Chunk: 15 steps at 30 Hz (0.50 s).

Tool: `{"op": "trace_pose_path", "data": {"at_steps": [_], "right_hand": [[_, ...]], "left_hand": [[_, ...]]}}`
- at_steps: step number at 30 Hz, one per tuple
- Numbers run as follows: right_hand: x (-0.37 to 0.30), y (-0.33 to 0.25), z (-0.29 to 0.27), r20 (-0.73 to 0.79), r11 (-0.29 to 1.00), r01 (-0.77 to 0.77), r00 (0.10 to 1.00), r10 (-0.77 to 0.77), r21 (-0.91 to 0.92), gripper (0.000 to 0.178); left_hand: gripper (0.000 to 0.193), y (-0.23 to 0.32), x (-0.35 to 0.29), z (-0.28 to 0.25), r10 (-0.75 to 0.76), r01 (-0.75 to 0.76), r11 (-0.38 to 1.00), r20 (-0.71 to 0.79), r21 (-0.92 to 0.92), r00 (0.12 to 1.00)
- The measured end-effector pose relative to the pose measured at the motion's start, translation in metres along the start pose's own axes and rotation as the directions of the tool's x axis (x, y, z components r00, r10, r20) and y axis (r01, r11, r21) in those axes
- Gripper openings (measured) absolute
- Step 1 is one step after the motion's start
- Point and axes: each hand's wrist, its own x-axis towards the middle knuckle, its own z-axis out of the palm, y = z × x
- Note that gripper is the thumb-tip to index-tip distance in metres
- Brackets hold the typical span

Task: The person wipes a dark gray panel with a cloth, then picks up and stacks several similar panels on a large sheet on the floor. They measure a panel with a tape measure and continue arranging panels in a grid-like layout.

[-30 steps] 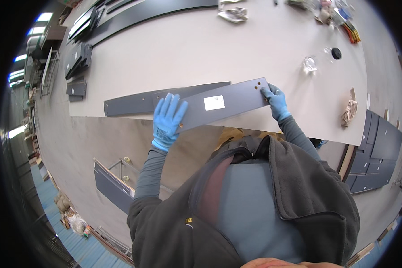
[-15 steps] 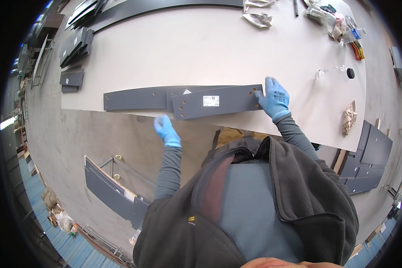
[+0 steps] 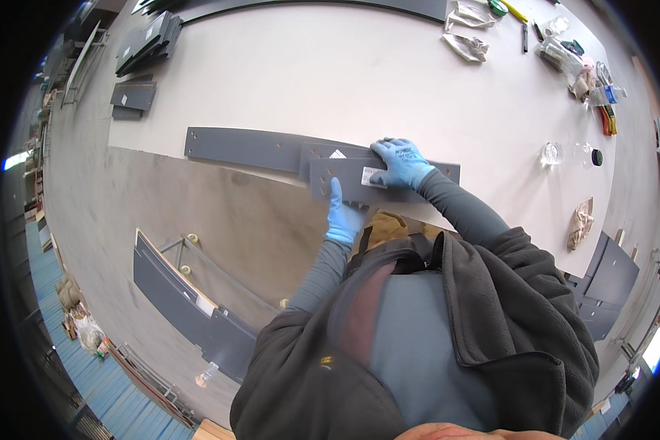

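I watch remotely: the right hand [image 3: 403, 165] lies across a dark grey panel [image 3: 350, 172], which overlaps a second panel [image 3: 242, 144] at the near edge of the table [image 3: 308, 88]; the left hand [image 3: 346, 218] is at its lower edge. Whether either grips, I cannot tell.

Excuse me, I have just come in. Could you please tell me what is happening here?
A person in blue gloves has both hands on a dark grey panel at the near edge of a pale table. The right hand lies across the panel, beside its white label. The left hand is at the near edge, thumb over the face. The panel overlaps other grey panels. I cannot tell how firmly either hand grips.
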Motion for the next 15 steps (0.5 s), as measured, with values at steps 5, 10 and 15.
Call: {"op": "trace_pose_path", "data": {"at_steps": [5,10,15], "right_hand": [[-0.027,-0.024,0.018,0.036,0.99,0.062,0.997,-0.067,0.13,0.061],[-0.038,-0.025,0.027,0.068,0.955,-0.003,0.998,-0.018,0.296,0.067],[-0.051,-0.035,0.021,0.093,0.864,-0.052,0.996,0.007,0.5,0.068]], "left_hand": [[0.067,0.004,-0.002,-0.007,-0.024,0.037,0.993,0.123,-0.109,0.992],[0.049,0.002,-0.027,-0.004,0.032,-0.036,0.997,-0.064,-0.074,0.997],[0.04,0.002,-0.06,0.024,0.207,-0.199,0.978,-0.179,0.061,0.962]]}}
